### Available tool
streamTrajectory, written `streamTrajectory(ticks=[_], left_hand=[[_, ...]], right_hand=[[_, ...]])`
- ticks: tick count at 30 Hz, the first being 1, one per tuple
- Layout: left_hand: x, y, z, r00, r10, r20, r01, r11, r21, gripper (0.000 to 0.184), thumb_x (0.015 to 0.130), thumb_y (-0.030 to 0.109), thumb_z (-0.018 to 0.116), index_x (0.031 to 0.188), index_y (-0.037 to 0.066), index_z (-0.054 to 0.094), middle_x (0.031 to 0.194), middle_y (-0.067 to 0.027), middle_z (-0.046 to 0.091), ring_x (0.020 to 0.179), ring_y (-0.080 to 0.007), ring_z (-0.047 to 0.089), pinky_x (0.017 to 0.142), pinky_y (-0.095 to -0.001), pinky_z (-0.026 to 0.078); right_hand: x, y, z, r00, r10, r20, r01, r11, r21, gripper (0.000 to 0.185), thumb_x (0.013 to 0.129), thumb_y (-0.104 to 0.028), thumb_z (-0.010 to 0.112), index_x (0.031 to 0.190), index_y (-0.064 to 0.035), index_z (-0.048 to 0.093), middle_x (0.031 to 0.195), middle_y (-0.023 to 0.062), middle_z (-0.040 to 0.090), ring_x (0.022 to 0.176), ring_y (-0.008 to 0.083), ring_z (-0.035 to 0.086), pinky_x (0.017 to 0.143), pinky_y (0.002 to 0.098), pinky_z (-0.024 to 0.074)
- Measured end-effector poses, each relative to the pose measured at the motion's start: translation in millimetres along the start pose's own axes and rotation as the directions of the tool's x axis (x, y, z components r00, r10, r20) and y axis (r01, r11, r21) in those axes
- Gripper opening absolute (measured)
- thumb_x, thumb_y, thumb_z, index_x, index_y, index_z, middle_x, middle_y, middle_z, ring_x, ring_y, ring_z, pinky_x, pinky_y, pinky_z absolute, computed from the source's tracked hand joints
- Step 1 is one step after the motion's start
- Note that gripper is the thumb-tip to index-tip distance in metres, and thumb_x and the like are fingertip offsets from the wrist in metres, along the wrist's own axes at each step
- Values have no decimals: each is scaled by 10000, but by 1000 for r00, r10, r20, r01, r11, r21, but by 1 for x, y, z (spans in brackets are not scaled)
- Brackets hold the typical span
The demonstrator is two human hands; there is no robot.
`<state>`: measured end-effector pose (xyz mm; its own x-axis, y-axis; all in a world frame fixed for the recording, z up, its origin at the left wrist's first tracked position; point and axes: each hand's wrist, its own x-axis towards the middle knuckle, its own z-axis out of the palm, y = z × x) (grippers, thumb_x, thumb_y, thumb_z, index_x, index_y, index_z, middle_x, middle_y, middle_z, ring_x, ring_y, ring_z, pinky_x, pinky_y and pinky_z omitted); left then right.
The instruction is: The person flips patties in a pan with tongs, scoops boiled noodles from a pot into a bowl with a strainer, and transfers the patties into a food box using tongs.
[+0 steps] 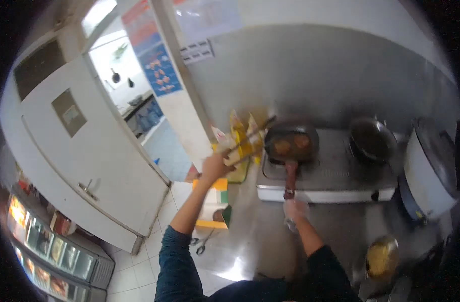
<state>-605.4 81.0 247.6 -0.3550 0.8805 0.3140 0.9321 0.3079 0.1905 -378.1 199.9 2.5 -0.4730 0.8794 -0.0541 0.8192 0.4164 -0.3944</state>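
Note:
My left hand [216, 165] is closed round a pair of long dark chopsticks [252, 132], whose tips spread apart toward the left side of a frying pan [310, 156]. Two browned patties [291, 145] lie inside the pan, which sits on the left burner of a gas stove [335, 173]. In a clear plastic glove, my right hand [295, 209] grips the end of the pan's reddish-brown handle [290, 178]. Below my left hand is an open yellow and green box [215, 204], with scissors [201, 247] near it on the counter.
A second dark pan [373, 141] stands on the right burner, beside a large lidded pot [428, 161]. Yellow packages [240, 133] stand against the wall. A bowl of yellowish food [382, 257] is at the lower right. At left are a white door [79, 141] and a display case [54, 246].

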Motion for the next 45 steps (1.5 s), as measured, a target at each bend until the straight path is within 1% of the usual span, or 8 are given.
streamTrajectory(ticks=[7,13,22,30,34,37,40,45], left_hand=[[-11,-3,-16,1000,-1,22,1,1000,-3,573,526,277,669,1041,114,476,867,-52,579,765,-242,557,666,-349,440],[-5,5,-12,996,79,-49,-70,984,164,525,547,205,643,1038,146,464,818,-63,577,714,-245,563,605,-351,459],[25,37,-25,868,496,1,-401,700,591,155,610,54,517,763,69,497,646,-80,542,566,-215,560,440,-299,429],[21,60,12,754,657,0,-343,393,853,80,683,132,462,741,83,489,649,-44,496,526,-149,518,403,-252,371],[11,46,56,783,615,-97,-211,409,888,81,691,140,460,728,68,468,632,-44,457,511,-141,501,406,-251,381],[16,34,74,814,567,-128,-224,508,832,92,700,139,452,756,66,463,621,-46,456,495,-155,507,409,-252,394],[29,20,84,835,533,-139,-256,600,758,112,701,133,449,794,73,470,623,-36,471,507,-173,526,416,-267,408],[37,13,66,959,280,-41,-222,836,502,242,689,140,479,929,109,486,688,-67,533,586,-239,553,493,-336,441]], right_hand=[[10,0,20,980,196,-22,-176,923,341,313,731,-332,444,767,-52,581,718,149,567,747,316,539,704,405,395],[7,22,64,970,39,-240,84,873,480,394,767,-389,362,783,-52,567,771,157,558,744,320,531,699,427,379],[-48,19,1,913,336,230,-407,760,506,542,787,-473,254,871,-11,526,967,168,499,909,341,457,756,424,370],[-94,24,-31,900,247,358,-432,607,667,614,785,-530,135,1154,-98,367,1145,135,400,1018,277,400,896,349,250],[-118,14,-51,821,371,433,-568,461,682,629,771,-558,150,1162,-117,372,1184,110,369,1031,255,392,890,332,257],[-113,44,1,903,336,268,-425,601,677,616,762,-568,218,1107,-107,436,1011,109,490,866,207,475,779,321,352],[-119,41,-5,863,338,374,-501,487,715,555,763,-549,276,983,-101,519,740,69,516,655,149,479,622,295,392],[-115,95,88,980,181,-84,-74,720,690,493,776,-505,314,844,-80,555,583,26,453,526,125,429,512,275,367]])
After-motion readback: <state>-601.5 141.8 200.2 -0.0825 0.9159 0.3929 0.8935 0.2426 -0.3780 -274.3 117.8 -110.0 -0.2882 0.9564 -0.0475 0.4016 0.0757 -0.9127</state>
